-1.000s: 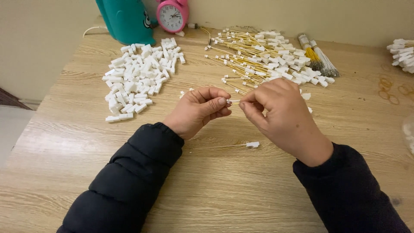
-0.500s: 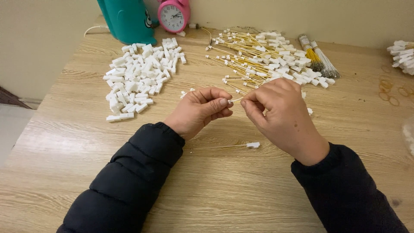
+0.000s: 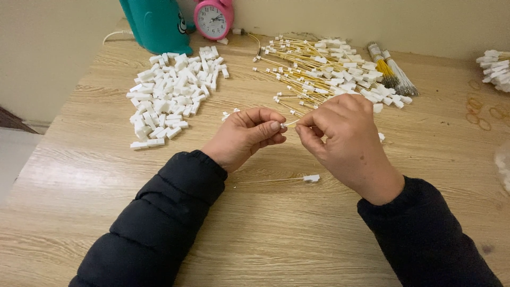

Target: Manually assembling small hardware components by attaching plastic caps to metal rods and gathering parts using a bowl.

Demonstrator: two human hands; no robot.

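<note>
My left hand (image 3: 245,135) and my right hand (image 3: 345,139) meet over the middle of the wooden table (image 3: 276,234). Their fingertips pinch a thin yellow wire with a small white connector (image 3: 288,124) between them. The left thumb and forefinger hold the white end; the right fingers grip the wire. Both arms wear black padded sleeves. One finished wire with a white plug (image 3: 311,178) lies flat on the table just below my hands.
A heap of white plastic connector housings (image 3: 172,93) lies at the left. A pile of yellow wires with white ends (image 3: 324,72) spreads behind my hands, with two bundled wire bunches (image 3: 392,72) to its right. A teal container (image 3: 154,24) and pink alarm clock (image 3: 213,19) stand at the back. Rubber bands (image 3: 483,114) lie at right.
Both hands stay nearly in place, fingers shifting slightly as they work the wire end; the view has barely moved.
</note>
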